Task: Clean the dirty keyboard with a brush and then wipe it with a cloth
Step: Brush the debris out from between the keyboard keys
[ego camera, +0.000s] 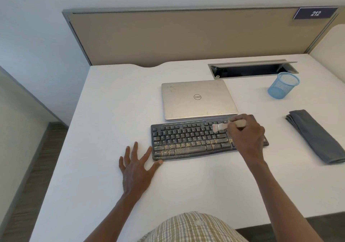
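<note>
count: 1 keyboard (188, 141), 1 brush (226, 126), 1 cloth (315, 135), 1 laptop (198, 99), 1 mesh cup (282, 85)
keyboard: centre of surface (112, 96), grit on near rows
cloth: folded, 3 o'clock of keyboard
right hand (248, 135): grips brush, bristles on upper-right keys
left hand (137, 165): flat, fingers spread, thumb touching keyboard's near-left corner

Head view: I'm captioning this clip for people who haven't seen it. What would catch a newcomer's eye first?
The black keyboard at the desk's centre, its nearest rows speckled with pale crumbs. The right hand holds a brush on its upper right keys, while the left hand rests spread at its left corner. A closed silver laptop lies just behind, and a folded grey cloth waits at right.
</note>
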